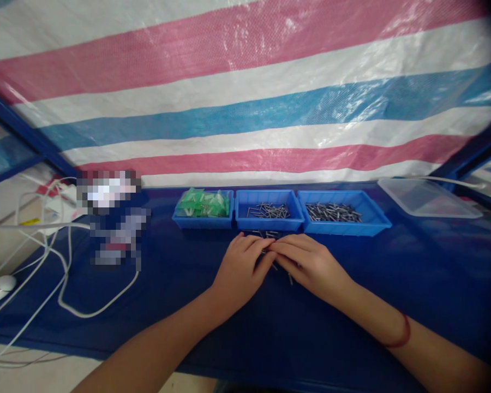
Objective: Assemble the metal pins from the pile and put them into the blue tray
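Note:
My left hand (pixel 241 267) and my right hand (pixel 311 262) meet at the fingertips just in front of the middle bin. Between and under their closed fingers are thin nail-like metal pins (pixel 264 233), a few of which stick out behind and below the fingers. How many pins each hand grips is hidden. Similar pins (pixel 274 210) lie loosely in the middle blue bin (pixel 245 222). The right blue bin (pixel 372 218) holds a denser heap of pins (pixel 331 213). Green-and-clear plastic packets (pixel 204 203) fill the left blue bin (pixel 202 222).
A clear plastic lid (pixel 429 197) lies at the back right of the blue table (pixel 188 349). White cables (pixel 67 262) loop over the left side, near a white mouse (pixel 0 289) and blurred-out items (pixel 123 234). A striped plastic sheet (pixel 245 98) hangs behind the bins.

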Action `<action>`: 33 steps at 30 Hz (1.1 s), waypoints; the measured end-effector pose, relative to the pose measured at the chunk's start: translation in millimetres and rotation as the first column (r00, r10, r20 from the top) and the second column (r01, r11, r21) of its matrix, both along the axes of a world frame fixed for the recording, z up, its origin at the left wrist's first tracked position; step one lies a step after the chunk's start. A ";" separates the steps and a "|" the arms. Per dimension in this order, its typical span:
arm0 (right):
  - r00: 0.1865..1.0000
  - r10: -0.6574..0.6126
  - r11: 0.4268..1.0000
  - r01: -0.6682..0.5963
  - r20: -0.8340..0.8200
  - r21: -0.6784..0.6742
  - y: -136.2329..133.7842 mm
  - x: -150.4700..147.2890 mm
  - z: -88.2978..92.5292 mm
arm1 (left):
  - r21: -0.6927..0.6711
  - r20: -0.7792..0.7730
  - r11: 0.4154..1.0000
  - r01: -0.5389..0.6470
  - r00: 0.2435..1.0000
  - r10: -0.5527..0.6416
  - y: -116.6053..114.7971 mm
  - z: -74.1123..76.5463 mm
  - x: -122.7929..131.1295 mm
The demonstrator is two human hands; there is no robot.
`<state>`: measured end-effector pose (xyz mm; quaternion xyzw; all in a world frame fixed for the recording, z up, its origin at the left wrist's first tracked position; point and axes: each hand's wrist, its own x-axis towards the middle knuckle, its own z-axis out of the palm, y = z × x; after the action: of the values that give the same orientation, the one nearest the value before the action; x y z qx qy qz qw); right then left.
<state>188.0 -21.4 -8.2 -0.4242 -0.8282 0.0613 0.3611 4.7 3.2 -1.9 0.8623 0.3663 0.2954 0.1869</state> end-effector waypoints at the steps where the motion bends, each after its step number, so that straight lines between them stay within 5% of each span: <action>1: 0.998 0.011 1.000 -0.013 -0.061 -0.017 -1.1 -0.2 1.4 | 0.000 0.002 1.000 0.002 1.000 -0.002 0.4 1.6 -0.8; 6: 0.926 -0.077 0.976 -0.004 -0.368 -0.216 -4.1 -2.6 4.5 | -0.085 0.095 0.996 -0.003 0.995 0.011 1.9 8.4 -2.8; 14: 0.637 -0.297 0.875 -0.117 -0.711 -0.470 -5.4 -10.4 2.3 | -0.209 0.272 0.977 0.035 0.962 0.023 -1.2 8.7 -2.0; 21: 0.681 -0.337 0.845 -0.086 -0.650 -0.528 -6.1 -9.1 4.6 | -0.241 0.247 0.969 0.052 0.969 0.010 -1.5 9.7 0.1; 33: 0.795 -0.192 0.910 -0.075 -0.575 -0.408 -11.2 -8.0 4.8 | -0.234 0.298 0.970 0.061 0.954 0.012 -0.4 8.9 0.3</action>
<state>180.0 -32.6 -3.4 -0.4745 -0.6239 0.3540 0.5102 5.1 2.8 7.0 0.7833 0.3564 0.3729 0.3468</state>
